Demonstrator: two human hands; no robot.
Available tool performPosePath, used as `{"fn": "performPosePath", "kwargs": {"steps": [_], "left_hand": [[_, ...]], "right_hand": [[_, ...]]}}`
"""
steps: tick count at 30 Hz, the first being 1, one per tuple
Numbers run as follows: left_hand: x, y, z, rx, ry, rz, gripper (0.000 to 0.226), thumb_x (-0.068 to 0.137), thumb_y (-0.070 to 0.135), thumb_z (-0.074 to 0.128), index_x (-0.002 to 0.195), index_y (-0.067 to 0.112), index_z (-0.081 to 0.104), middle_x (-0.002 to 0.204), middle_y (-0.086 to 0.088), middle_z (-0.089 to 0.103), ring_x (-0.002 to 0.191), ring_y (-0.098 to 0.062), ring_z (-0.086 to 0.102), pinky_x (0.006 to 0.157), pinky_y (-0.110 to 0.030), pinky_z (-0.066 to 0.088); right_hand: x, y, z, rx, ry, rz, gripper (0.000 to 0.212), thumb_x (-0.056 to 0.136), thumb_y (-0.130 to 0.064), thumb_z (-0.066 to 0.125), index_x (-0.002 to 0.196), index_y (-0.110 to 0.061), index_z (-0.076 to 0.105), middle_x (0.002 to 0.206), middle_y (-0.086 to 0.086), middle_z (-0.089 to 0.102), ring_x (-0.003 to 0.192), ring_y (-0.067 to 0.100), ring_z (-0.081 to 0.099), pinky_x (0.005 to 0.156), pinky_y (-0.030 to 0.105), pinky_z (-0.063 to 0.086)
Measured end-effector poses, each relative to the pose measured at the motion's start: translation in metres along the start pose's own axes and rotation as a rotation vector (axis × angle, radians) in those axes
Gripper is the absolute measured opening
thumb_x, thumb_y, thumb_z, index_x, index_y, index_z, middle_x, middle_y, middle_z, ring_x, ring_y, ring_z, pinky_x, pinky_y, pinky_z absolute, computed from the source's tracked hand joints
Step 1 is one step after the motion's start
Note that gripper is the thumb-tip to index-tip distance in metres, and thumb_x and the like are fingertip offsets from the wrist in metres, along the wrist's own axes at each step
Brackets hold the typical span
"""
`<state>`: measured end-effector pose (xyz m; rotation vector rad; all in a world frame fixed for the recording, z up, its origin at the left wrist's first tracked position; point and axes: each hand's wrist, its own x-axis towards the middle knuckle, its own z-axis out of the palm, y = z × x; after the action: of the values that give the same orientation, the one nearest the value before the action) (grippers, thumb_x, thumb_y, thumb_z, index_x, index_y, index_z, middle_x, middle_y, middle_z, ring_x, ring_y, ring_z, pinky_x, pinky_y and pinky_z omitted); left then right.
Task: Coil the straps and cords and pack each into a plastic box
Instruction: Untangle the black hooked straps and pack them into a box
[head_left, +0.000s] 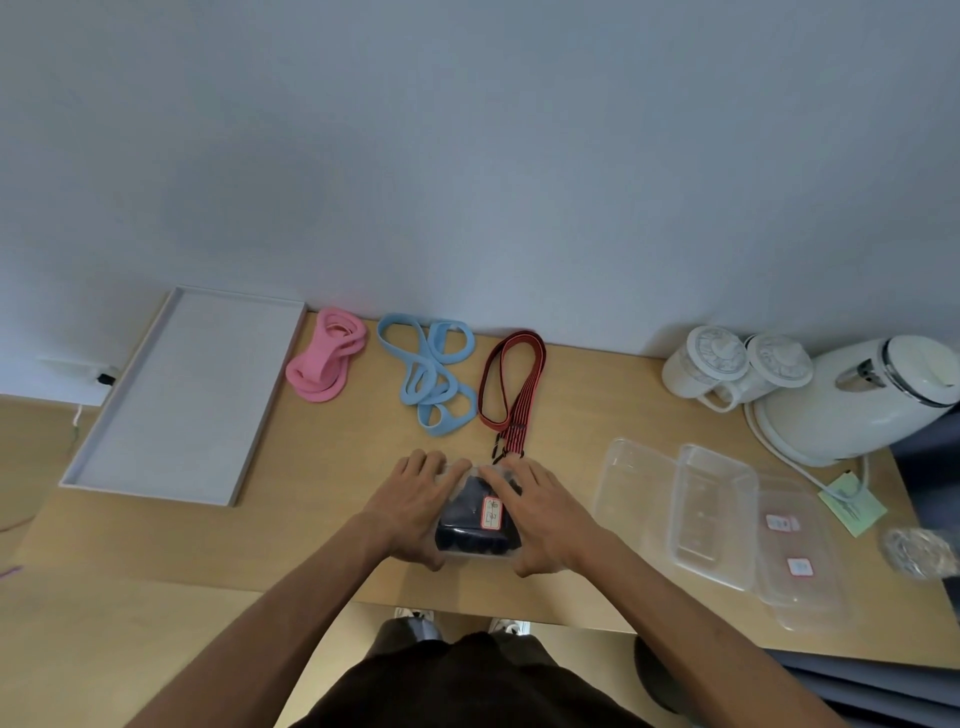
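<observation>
Both hands hold the box (492, 512) by the front edge of the table (311, 545).
The left hand (415, 499) and right hand (540, 514) wrap round its sides, each grip closed on it, with a black strap (467, 540) inside. The red cord (521, 410) lies just past the fingertips. It runs long toward the back edge and is a bit nearer the right hand.
</observation>
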<state>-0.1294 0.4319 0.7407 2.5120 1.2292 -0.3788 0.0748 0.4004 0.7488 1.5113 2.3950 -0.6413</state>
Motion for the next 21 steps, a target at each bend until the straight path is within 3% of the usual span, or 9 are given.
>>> {"fn": "performPosePath", "kwargs": {"steps": [4, 6, 8, 10, 12, 14, 16, 18, 21], "left_hand": [[-0.005, 0.000, 0.007, -0.013, 0.005, 0.003, 0.113, 0.064, 0.061, 0.067, 0.148, 0.021, 0.003, 0.148, -0.009, 0.016, 0.136, -0.027, 0.017, 0.117, -0.034, 0.015], [-0.006, 0.000, 0.012, -0.003, 0.019, 0.002, 0.113, 0.065, 0.064, 0.064, 0.147, 0.021, -0.002, 0.153, -0.009, 0.011, 0.140, -0.029, 0.011, 0.119, -0.036, 0.010], [-0.007, -0.002, 0.019, -0.005, 0.044, 0.016, 0.113, 0.066, 0.068, 0.061, 0.143, 0.025, -0.010, 0.155, -0.011, 0.007, 0.142, -0.030, 0.009, 0.118, -0.036, 0.006], [-0.008, -0.005, 0.022, -0.027, 0.065, 0.037, 0.116, 0.064, 0.075, 0.057, 0.142, 0.026, -0.013, 0.157, -0.011, 0.004, 0.143, -0.030, 0.007, 0.118, -0.036, 0.004], [-0.009, -0.007, 0.023, -0.061, 0.067, 0.051, 0.124, 0.060, 0.088, 0.048, 0.148, 0.023, -0.010, 0.158, -0.009, 0.001, 0.144, -0.028, 0.004, 0.117, -0.035, 0.002], [-0.010, -0.007, 0.023, -0.122, 0.073, 0.033, 0.117, 0.066, 0.089, 0.035, 0.151, 0.019, -0.006, 0.158, -0.006, 0.001, 0.143, -0.024, 0.001, 0.117, -0.035, 0.001], [-0.010, -0.005, 0.025, -0.170, 0.121, -0.015, 0.095, 0.081, 0.075, 0.027, 0.152, 0.016, 0.003, 0.156, -0.006, 0.013, 0.141, -0.022, 0.011, 0.118, -0.036, 0.006], [-0.008, 0.002, 0.028, -0.177, 0.225, -0.097, 0.074, 0.090, 0.056, 0.024, 0.147, 0.010, 0.026, 0.143, -0.009, 0.038, 0.129, -0.024, 0.033, 0.115, -0.038, 0.021], [0.002, 0.015, 0.033, -0.136, 0.385, -0.214, 0.050, 0.092, 0.039, 0.030, 0.119, 0.007, 0.057, 0.109, -0.010, 0.061, 0.096, -0.026, 0.054, 0.095, -0.036, 0.033]], "right_hand": [[-0.001, 0.003, 0.008, 0.003, -0.054, -0.017, 0.115, 0.071, -0.045, 0.071, 0.149, -0.027, -0.012, 0.156, 0.010, -0.014, 0.144, 0.030, -0.015, 0.119, 0.040, 0.000], [0.000, 0.001, 0.007, 0.028, -0.062, -0.020, 0.113, 0.074, -0.063, 0.062, 0.149, -0.024, -0.013, 0.156, 0.011, -0.021, 0.143, 0.027, -0.022, 0.119, 0.042, -0.007], [0.001, -0.005, 0.008, 0.090, -0.020, 0.019, 0.105, 0.075, -0.081, 0.034, 0.151, -0.022, -0.008, 0.158, 0.010, -0.017, 0.144, 0.024, -0.021, 0.119, 0.042, -0.010], [0.004, -0.015, 0.013, 0.147, 0.113, 0.099, 0.094, 0.080, -0.076, 0.010, 0.152, -0.016, 0.004, 0.159, 0.013, 0.001, 0.147, 0.025, -0.006, 0.119, 0.039, -0.008], [0.008, -0.022, 0.024, 0.138, 0.271, 0.160, 0.075, 0.094, -0.060, 0.018, 0.148, -0.009, 0.025, 0.152, 0.015, 0.029, 0.143, 0.029, 0.022, 0.119, 0.041, 0.005], [0.011, -0.025, 0.036, 0.114, 0.364, 0.196, 0.060, 0.095, -0.045, 0.033, 0.140, -0.006, 0.041, 0.140, 0.014, 0.046, 0.133, 0.029, 0.041, 0.116, 0.046, 0.023], [0.014, -0.024, 0.043, 0.126, 0.448, 0.199, 0.056, 0.093, -0.041, 0.041, 0.135, -0.006, 0.047, 0.134, 0.013, 0.051, 0.128, 0.029, 0.045, 0.113, 0.047, 0.032], [0.015, -0.023, 0.046, 0.132, 0.511, 0.194, 0.053, 0.093, -0.039, 0.043, 0.133, -0.005, 0.048, 0.131, 0.013, 0.053, 0.126, 0.029, 0.047, 0.111, 0.046, 0.034], [0.017, -0.021, 0.049, 0.133, 0.547, 0.194, 0.050, 0.092, -0.036, 0.044, 0.132, -0.005, 0.049, 0.129, 0.012, 0.054, 0.123, 0.028, 0.048, 0.110, 0.043, 0.034]]}}
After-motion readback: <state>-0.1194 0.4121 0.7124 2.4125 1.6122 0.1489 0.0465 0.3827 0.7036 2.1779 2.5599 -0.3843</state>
